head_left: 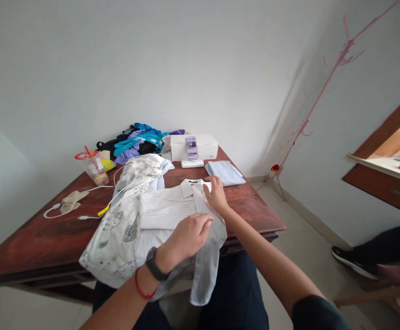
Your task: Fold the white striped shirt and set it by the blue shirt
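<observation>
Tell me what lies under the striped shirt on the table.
The striped shirt overlaps a cat-print garment at its left; both hands rest on top. Whatever lies directly beneath the shirt's middle is covered.

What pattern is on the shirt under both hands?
White with fine grey pinstripes, on the collared shirt; the head view shows it clearly.

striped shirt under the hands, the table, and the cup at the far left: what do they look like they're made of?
Striped shirt: thin woven cloth, probably cotton or a blend; it creases and drapes limply over the table edge. Table: reddish-brown wood or wood veneer, glossy finish; light reflects off the top. Cup: clear plastic by the look, see-through wall, red straw; too small to be sure.
</observation>
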Demonstrator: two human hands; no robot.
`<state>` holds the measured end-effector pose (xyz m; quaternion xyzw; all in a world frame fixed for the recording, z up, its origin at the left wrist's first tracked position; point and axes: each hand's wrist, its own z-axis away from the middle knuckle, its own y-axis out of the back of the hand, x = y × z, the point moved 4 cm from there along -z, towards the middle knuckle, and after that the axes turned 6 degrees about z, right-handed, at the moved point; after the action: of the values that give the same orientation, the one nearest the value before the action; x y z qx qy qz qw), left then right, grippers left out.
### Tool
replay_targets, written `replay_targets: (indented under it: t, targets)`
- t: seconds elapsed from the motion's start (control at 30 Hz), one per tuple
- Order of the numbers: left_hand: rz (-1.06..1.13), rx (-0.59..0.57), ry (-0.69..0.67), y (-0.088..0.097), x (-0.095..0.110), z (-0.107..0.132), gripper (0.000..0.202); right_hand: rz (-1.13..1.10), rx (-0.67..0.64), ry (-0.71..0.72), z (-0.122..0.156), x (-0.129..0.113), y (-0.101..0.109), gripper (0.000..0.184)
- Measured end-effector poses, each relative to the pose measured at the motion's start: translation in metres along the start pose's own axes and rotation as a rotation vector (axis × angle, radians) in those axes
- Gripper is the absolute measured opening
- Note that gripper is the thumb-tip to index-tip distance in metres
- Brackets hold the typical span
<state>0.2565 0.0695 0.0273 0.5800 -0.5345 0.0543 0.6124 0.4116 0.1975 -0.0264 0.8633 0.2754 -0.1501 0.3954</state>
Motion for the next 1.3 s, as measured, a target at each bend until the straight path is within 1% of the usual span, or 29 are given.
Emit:
replay_targets:
  t: [0.03, 0.07, 0.13, 0.2, 0.27, 0.33, 0.4, 0.47, 0.53, 0.63, 0.7, 0.73, 0.77, 0.83, 0.9, 0.93, 0.97, 1.03, 1.13, 1.2, 1.3]
  targets:
    - [-0.069, 0.06, -0.014, -0.004, -0.008, -0.014, 0.03, 0.019, -0.063, 0.041, 0.012, 0.0, -0.001, 0.033]
    - [-0.153, 0.091, -0.008, -0.011, -0.017, -0.026, 0.03, 0.047, -0.132, 0.069, 0.024, 0.002, -0.003, 0.035]
    - [-0.264, 0.103, 0.015, -0.027, -0.036, -0.045, 0.028, 0.113, -0.26, 0.063, 0.043, 0.011, -0.007, 0.04]
    - [-0.309, 0.089, 0.01, -0.041, -0.052, -0.057, 0.029, 0.178, -0.36, 0.03, 0.055, 0.021, -0.009, 0.045]
    - [-0.381, 0.075, -0.014, -0.052, -0.065, -0.061, 0.041, 0.225, -0.424, -0.007, 0.06, 0.027, -0.01, 0.05]
    - [-0.493, 0.05, -0.019, -0.059, -0.077, -0.061, 0.054, 0.25, -0.46, -0.046, 0.06, 0.028, -0.01, 0.053]
    - [-0.586, 0.018, -0.01, -0.065, -0.086, -0.059, 0.06, 0.255, -0.48, -0.082, 0.058, 0.028, -0.01, 0.056]
    - [-0.628, 0.002, 0.003, -0.068, -0.091, -0.058, 0.062, 0.231, -0.488, -0.101, 0.055, 0.029, -0.012, 0.058]
    - [-0.654, -0.003, 0.016, -0.069, -0.091, -0.058, 0.065, 0.157, -0.453, -0.121, 0.048, 0.034, -0.012, 0.058]
    - [-0.665, -0.041, 0.037, -0.067, -0.087, -0.061, 0.071, -0.031, -0.299, -0.136, 0.026, 0.041, -0.003, 0.053]
    - [-0.657, -0.086, 0.044, -0.062, -0.085, -0.067, 0.075, -0.168, -0.213, -0.112, 0.006, 0.039, 0.003, 0.046]
    - [-0.652, -0.104, 0.045, -0.058, -0.086, -0.072, 0.076, -0.23, -0.206, -0.096, -0.003, 0.035, 0.005, 0.041]
    - [-0.647, -0.117, 0.04, -0.053, -0.087, -0.077, 0.076, -0.286, -0.228, -0.082, -0.013, 0.031, 0.004, 0.037]
    - [-0.632, -0.133, 0.021, -0.044, -0.091, -0.087, 0.071, -0.367, -0.332, -0.07, -0.03, 0.021, -0.005, 0.03]
    - [-0.606, -0.14, 0.006, -0.036, -0.097, -0.095, 0.063, -0.404, -0.432, -0.077, -0.042, 0.016, -0.022, 0.027]
    - [-0.59, -0.136, -0.001, -0.034, -0.1, -0.097, 0.06, -0.413, -0.456, -0.085, -0.046, 0.016, -0.031, 0.026]
    - [-0.574, -0.125, -0.006, -0.032, -0.103, -0.098, 0.057, -0.42, -0.461, -0.096, -0.049, 0.018, -0.041, 0.025]
    - [-0.539, -0.091, -0.021, -0.031, -0.107, -0.097, 0.051, -0.448, -0.431, -0.132, -0.053, 0.027, -0.058, 0.025]
    - [-0.492, -0.052, -0.046, -0.033, -0.111, -0.093, 0.048, -0.556, -0.417, -0.217, -0.051, 0.043, -0.075, 0.029]
    - [-0.471, -0.04, -0.05, -0.035, -0.113, -0.092, 0.049, -0.63, -0.45, -0.259, -0.048, 0.05, -0.079, 0.031]
    - [-0.451, -0.045, -0.043, -0.034, -0.115, -0.093, 0.05, -0.676, -0.502, -0.278, -0.046, 0.052, -0.078, 0.033]
